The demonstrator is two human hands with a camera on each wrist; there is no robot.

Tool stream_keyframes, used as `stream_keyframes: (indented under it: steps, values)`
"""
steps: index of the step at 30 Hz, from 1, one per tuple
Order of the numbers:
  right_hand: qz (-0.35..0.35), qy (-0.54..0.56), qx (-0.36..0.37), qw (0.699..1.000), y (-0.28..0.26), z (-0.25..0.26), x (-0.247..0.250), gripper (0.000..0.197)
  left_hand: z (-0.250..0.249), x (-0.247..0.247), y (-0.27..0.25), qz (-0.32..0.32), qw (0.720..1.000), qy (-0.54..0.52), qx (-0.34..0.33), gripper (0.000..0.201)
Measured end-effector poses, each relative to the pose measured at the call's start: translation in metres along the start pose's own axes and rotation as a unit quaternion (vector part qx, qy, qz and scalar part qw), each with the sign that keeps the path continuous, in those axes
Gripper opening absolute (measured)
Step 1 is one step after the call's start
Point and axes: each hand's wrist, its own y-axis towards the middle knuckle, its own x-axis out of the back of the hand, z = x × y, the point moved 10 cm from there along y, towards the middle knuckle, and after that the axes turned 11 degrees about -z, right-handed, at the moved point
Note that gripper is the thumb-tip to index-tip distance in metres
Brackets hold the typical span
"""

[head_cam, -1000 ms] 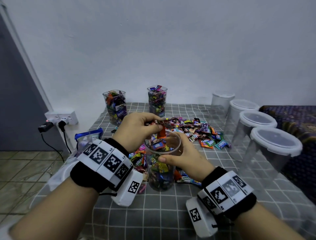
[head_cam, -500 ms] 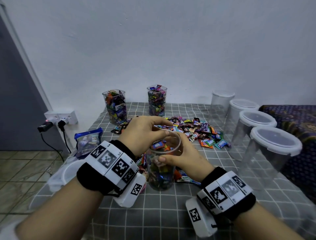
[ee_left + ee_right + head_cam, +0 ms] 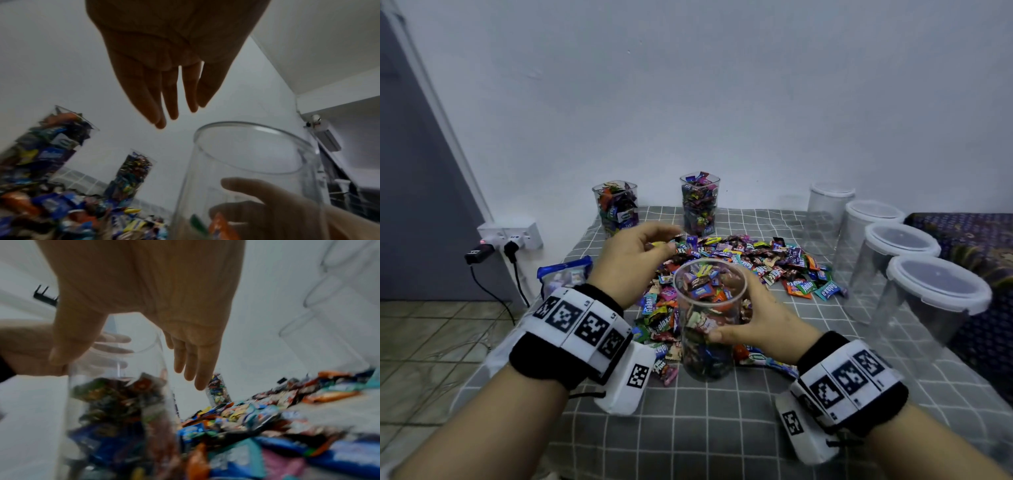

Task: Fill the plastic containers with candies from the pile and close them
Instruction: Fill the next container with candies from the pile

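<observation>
A clear round container (image 3: 709,318), roughly three-quarters full of wrapped candies and without a lid, stands on the checked cloth. My right hand (image 3: 743,329) grips its side, thumb in front and fingers round the back; the right wrist view shows that hand (image 3: 131,366) around the container (image 3: 115,402). My left hand (image 3: 667,240) hovers to the container's back left, above the near-left edge of the candy pile (image 3: 750,260). In the left wrist view my left hand (image 3: 172,104) is empty with straight fingers, beside the container's rim (image 3: 246,162).
Two filled, lidless containers (image 3: 615,209) (image 3: 700,205) stand at the back by the wall. Several empty lidded containers (image 3: 897,270) line the right side. A blue-topped bag (image 3: 565,277) lies at the table's left edge, near a wall socket (image 3: 510,236).
My left hand left the container's mouth, where it held candies, and moved back over the pile, now empty. My right hand keeps its hold on the container.
</observation>
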Motion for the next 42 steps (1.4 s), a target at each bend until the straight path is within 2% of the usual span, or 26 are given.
stream_keyframes:
  steps: [2, 4, 6, 9, 12, 14, 16, 21, 27, 31, 33, 35, 42]
  values:
    - [0.028, -0.095, 0.001, 0.995, -0.002, -0.009, 0.003, 0.092, 0.02, -0.002, -0.002, 0.037, 0.994, 0.099, 0.02, 0.021]
    - [0.051, -0.185, -0.019, 0.981, -0.002, -0.023, 0.008, 0.105, 0.04, -0.007, -0.008, 0.086, 0.974, 0.204, 0.042, 0.026]
    - [0.081, -0.289, -0.057, 0.952, -0.005, -0.042, 0.016, 0.116, 0.06, -0.016, -0.018, 0.153, 0.941, 0.295, 0.067, 0.044]
    - [0.141, -0.42, -0.126, 0.888, -0.014, -0.07, 0.029, 0.116, 0.088, -0.034, -0.039, 0.267, 0.885, 0.368, 0.099, 0.08]
    - [0.177, -0.46, -0.175, 0.852, -0.021, -0.085, 0.035, 0.121, 0.113, -0.045, -0.056, 0.336, 0.835, 0.418, 0.124, 0.109]
    - [0.192, -0.465, -0.187, 0.844, -0.024, -0.09, 0.034, 0.121, 0.123, -0.049, -0.061, 0.357, 0.803, 0.461, 0.124, 0.117]
    - [0.195, -0.468, -0.187, 0.842, -0.024, -0.092, 0.031, 0.121, 0.128, -0.054, -0.064, 0.369, 0.788, 0.477, 0.126, 0.118]
    - [0.175, -0.477, -0.178, 0.843, -0.015, -0.091, 0.027, 0.117, 0.129, -0.062, -0.059, 0.355, 0.805, 0.456, 0.131, 0.109]
    - [0.181, -0.486, -0.155, 0.841, -0.008, -0.09, 0.016, 0.11, 0.122, -0.067, -0.048, 0.326, 0.831, 0.435, 0.121, 0.075]
    - [0.198, -0.51, -0.139, 0.826, -0.006, -0.09, 0.008, 0.095, 0.113, -0.069, -0.041, 0.311, 0.832, 0.454, 0.074, 0.048]
    - [0.193, -0.511, -0.127, 0.828, -0.005, -0.087, 0.006, 0.087, 0.11, -0.068, -0.038, 0.301, 0.829, 0.469, 0.048, 0.038]
    - [0.182, -0.508, -0.115, 0.834, -0.004, -0.083, 0.006, 0.079, 0.107, -0.067, -0.036, 0.288, 0.838, 0.462, 0.038, 0.03]
    - [0.154, -0.511, -0.065, 0.843, -0.004, -0.065, 0.002, 0.037, 0.094, -0.059, -0.028, 0.218, 0.86, 0.461, 0.03, 0.018]
